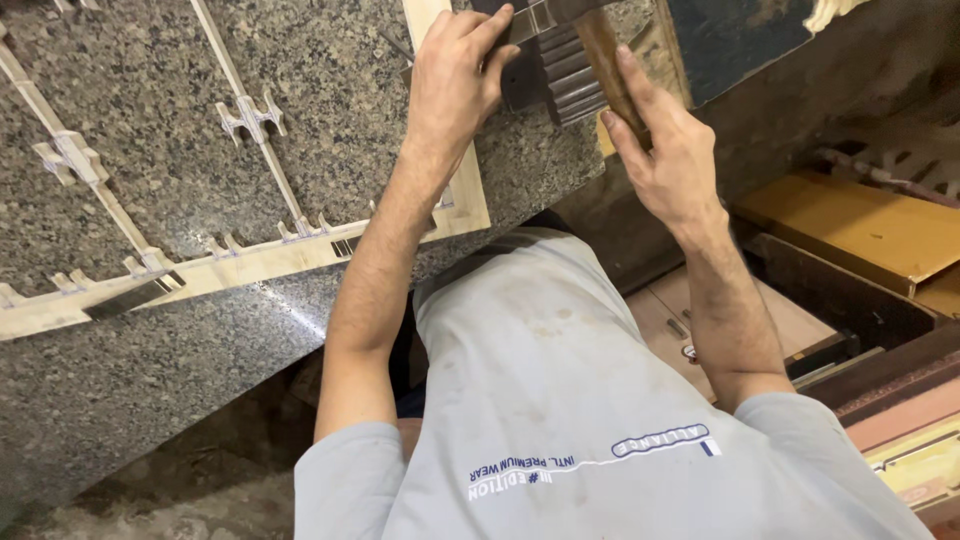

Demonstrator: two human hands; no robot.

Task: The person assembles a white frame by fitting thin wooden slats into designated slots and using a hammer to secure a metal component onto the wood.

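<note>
Pressing down with the left hand [455,85], fingers flat and extended, on a dark ribbed wooden block [560,70] lying at the far edge of the speckled granite counter [150,400]; grip there released, pinning rather than grasping. Clenching the right hand [665,150] around a brown wooden tool handle [605,60], most likely a hammer's, with the head passing out of view at the top. Resting just beside the block: the pale plywood frame [465,190] with thin notched strips [255,125] running across the stone.

For doing this step well:
- Keeping the left fingertips well apart from the striking line.
- Holding the block flush against the frame edge, not tilted.
- Gripping the handle firmly, yet tapping lightly and squarely.
- Avoiding any blow landing on the thin strips, probably fragile.
- Watching the counter edge, since the work is sitting near it.
</note>
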